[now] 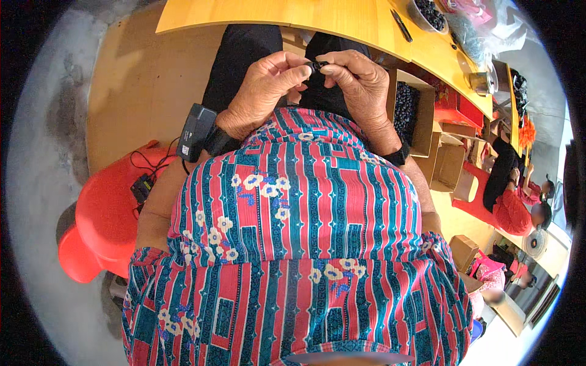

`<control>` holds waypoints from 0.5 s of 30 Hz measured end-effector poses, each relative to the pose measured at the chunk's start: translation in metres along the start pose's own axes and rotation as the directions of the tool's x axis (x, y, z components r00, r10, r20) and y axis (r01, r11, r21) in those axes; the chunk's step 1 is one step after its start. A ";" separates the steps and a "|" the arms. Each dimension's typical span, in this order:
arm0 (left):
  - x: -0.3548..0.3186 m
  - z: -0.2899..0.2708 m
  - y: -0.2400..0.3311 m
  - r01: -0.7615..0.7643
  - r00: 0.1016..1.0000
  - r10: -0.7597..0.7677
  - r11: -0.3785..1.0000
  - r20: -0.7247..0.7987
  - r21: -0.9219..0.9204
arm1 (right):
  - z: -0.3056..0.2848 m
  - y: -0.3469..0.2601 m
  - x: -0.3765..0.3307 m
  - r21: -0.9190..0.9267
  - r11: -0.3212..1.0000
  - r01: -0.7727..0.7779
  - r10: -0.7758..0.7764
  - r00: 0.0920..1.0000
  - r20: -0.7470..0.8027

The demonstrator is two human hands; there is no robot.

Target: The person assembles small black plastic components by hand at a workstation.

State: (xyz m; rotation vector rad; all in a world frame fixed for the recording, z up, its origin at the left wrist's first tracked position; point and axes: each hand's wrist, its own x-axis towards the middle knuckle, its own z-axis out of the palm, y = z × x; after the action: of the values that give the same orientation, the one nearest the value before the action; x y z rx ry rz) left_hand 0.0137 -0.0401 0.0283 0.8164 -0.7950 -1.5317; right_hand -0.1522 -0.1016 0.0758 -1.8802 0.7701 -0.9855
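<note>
- Small black piece [315, 66] at the upper middle of the frame, held up between both hands above the lap; whether it is one part or two joined is too small to tell.
- Left hand [268, 82]: thumb and index finger pinch the piece's left end, the other fingers curled beneath.
- Right hand [360, 79]: thumb and index finger grasp the right end. Gripping it from both sides probably lets one hand steady while the other works, close under the eyes.
- Yellow table [342, 15] along the top of the frame bears a bowl [417, 19] of black pieces and a slim dark tool [401, 25] at the upper right, likely put there for easy reach from the right.
- Cardboard box [425, 121], right of the right hand, stands open with more black pieces inside, perhaps as a store beside the seat.
- Counted: one piece between the fingers, two hands on it, one bowl, one slim tool, one box seen holding pieces; the pieces in bowl and box are too many and small to count.
</note>
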 end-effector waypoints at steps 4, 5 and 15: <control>0.000 -0.001 -0.001 0.003 1.000 -0.003 1.000 0.002 -0.001 | 0.000 0.004 -0.002 0.074 0.997 -0.013 0.014 1.000 -0.013; 0.000 -0.002 -0.002 0.002 1.000 -0.002 1.000 0.002 -0.001 | 0.000 0.004 -0.002 0.098 0.995 -0.035 0.036 0.999 -0.014; 0.000 -0.002 -0.004 -0.001 1.000 0.001 1.000 0.010 -0.006 | -0.002 0.010 -0.004 0.109 0.992 -0.062 0.058 0.997 0.041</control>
State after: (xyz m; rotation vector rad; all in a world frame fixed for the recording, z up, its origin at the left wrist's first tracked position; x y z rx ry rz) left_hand 0.0131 -0.0401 0.0242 0.8047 -0.7979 -1.5370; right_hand -0.1573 -0.1037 0.0661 -1.7655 0.7309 -0.9336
